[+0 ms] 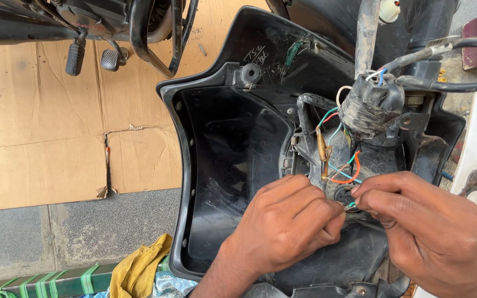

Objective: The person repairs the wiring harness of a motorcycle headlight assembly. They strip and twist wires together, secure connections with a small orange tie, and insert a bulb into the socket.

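Wires (342,174), thin and coloured, are pinched between the fingertips of the left hand (282,226) and the right hand (426,226), both closed on them, near the lower edge of the black plastic panel (222,160). Behind lies cardboard (40,138); a yellow cloth (139,270) is below.
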